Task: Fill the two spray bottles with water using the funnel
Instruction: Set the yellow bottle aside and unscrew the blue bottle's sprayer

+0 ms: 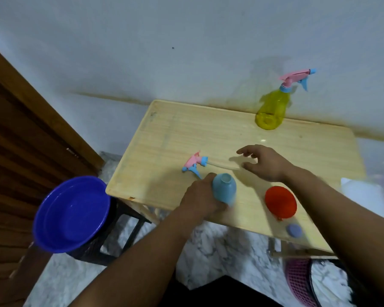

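Note:
My left hand [201, 201] grips a light blue spray bottle [224, 189] near the table's front edge; its neck is uncapped. Its pink and blue spray head [194, 165] lies on the table just behind, with a clear dip tube pointing right. My right hand [265, 162] hovers above the table with fingers spread, near the tube's end, holding nothing. A red funnel [280, 201] rests mouth-up on the table to the right of the blue bottle. A yellow spray bottle [273, 109] with its pink and blue head on stands at the table's far right corner.
The wooden table [164, 138] stands against a white wall. A blue basin [72, 213] sits on a dark stool at the table's left. A small blue-grey cap [294, 230] lies near the front edge. A wooden door is at left, a pink basket [297, 282] below right.

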